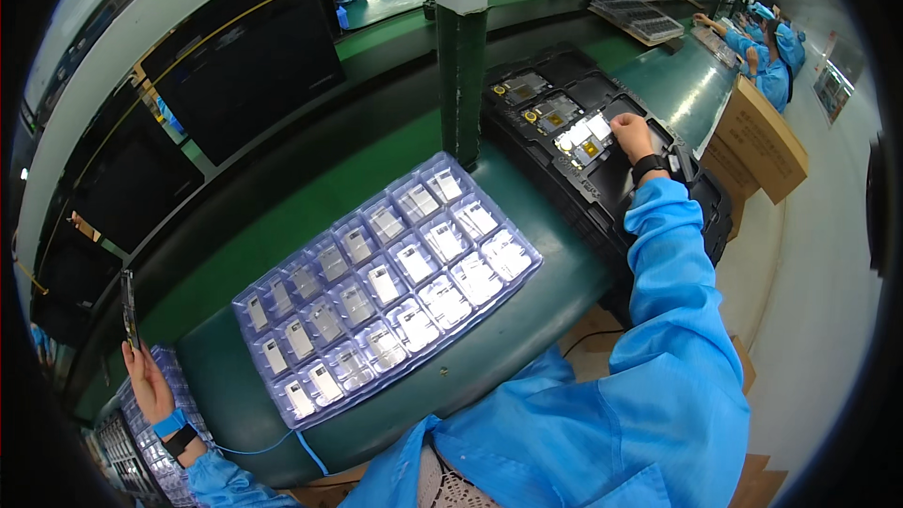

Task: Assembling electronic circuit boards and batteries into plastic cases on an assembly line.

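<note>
My right hand [634, 136] is at the black tray [574, 198] on the right, its fingers pinched at the end of a circuit board [588, 141] with a bright silver part. Two more circuit boards lie in the tray's slots farther back. At the far left my left hand [148, 386] is raised, gripping a thin dark board [129, 309] seen nearly edge-on. Between my hands a clear bluish blister tray [395, 395] rests on the green bench, with small silver-white plates in its pockets.
A green post [461, 85] rises behind the blister tray. Dark panels [245, 75] stand along the left. More trays [141, 442] are stacked beside my left wrist. Cardboard boxes [760, 141] stand right of the black tray. A blue cord runs from my left wristband. Co-workers in blue [776, 61] sit farther along.
</note>
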A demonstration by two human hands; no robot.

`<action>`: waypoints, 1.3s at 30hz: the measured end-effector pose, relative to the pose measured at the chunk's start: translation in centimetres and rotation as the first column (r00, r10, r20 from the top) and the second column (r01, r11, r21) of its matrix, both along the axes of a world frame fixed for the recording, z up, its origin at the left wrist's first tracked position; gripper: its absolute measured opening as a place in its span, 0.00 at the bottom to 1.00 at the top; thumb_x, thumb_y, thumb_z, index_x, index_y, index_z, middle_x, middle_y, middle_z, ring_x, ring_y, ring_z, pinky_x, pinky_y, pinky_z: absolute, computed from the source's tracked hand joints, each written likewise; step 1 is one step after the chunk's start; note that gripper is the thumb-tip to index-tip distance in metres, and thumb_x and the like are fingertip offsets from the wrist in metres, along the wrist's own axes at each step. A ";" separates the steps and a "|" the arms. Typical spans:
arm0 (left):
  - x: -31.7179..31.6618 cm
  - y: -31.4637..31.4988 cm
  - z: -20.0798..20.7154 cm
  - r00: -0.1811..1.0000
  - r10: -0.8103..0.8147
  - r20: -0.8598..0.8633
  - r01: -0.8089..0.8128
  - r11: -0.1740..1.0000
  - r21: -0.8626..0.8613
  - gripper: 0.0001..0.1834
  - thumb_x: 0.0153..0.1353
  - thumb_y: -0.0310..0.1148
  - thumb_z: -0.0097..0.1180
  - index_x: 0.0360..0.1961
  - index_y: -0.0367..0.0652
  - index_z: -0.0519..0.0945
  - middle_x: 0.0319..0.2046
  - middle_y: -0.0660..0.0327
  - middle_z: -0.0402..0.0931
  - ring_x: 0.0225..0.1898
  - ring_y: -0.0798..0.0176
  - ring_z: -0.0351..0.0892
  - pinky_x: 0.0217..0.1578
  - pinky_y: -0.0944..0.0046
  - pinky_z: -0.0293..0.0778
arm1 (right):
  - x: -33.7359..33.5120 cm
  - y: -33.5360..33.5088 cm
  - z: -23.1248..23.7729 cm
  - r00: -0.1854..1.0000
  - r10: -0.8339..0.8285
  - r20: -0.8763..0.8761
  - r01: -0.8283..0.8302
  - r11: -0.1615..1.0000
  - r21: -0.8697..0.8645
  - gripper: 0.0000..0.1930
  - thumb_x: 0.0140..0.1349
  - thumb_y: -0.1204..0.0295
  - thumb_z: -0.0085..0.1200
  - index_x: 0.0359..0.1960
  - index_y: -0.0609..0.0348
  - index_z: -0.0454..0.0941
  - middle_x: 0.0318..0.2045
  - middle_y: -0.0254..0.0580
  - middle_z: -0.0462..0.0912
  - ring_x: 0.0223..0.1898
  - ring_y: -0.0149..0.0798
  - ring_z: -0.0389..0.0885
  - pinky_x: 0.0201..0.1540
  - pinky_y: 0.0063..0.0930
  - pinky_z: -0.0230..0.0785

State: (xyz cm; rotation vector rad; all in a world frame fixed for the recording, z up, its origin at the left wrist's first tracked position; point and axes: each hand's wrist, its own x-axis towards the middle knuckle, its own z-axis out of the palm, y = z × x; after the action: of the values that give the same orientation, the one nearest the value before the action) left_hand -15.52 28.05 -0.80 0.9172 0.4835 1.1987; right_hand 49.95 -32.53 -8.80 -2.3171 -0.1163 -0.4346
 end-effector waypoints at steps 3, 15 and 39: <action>0.1 -0.2 -0.2 1.000 0.003 0.004 -0.003 1.000 -0.018 0.20 0.59 0.20 0.41 0.53 0.31 0.59 0.50 0.50 0.62 0.52 0.61 0.63 0.57 0.69 0.60 | -3.4 2.5 2.2 0.994 -0.104 0.014 0.103 0.940 -0.324 0.08 0.40 0.66 0.57 0.24 0.51 0.78 0.28 0.48 0.77 0.35 0.48 0.74 0.38 0.38 0.68; 3.6 -7.1 1.1 0.837 -0.379 0.394 0.480 0.854 -0.201 0.14 0.61 0.24 0.40 0.46 0.27 0.65 0.45 0.47 0.67 0.48 0.57 0.67 0.52 0.65 0.66 | -21.9 19.3 14.2 0.644 0.740 0.195 -0.765 0.631 0.133 0.08 0.47 0.74 0.55 0.31 0.62 0.75 0.28 0.39 0.74 0.26 0.33 0.71 0.30 0.22 0.64; 5.4 -17.2 3.1 0.905 -0.287 0.314 0.335 0.936 -0.109 0.25 0.59 0.20 0.35 0.58 0.32 0.49 0.54 0.43 0.56 0.55 0.47 0.60 0.52 0.51 0.66 | -37.0 31.9 10.1 -0.039 0.989 -0.141 -0.976 -0.008 0.218 0.07 0.43 0.78 0.55 0.27 0.62 0.74 0.24 0.39 0.77 0.32 0.37 0.76 0.33 0.31 0.66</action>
State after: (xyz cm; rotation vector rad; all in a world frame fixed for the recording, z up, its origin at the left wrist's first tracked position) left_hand -10.12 10.83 2.34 0.6338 0.1793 0.9643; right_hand 12.97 -0.63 1.32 -1.5289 -1.5642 0.6718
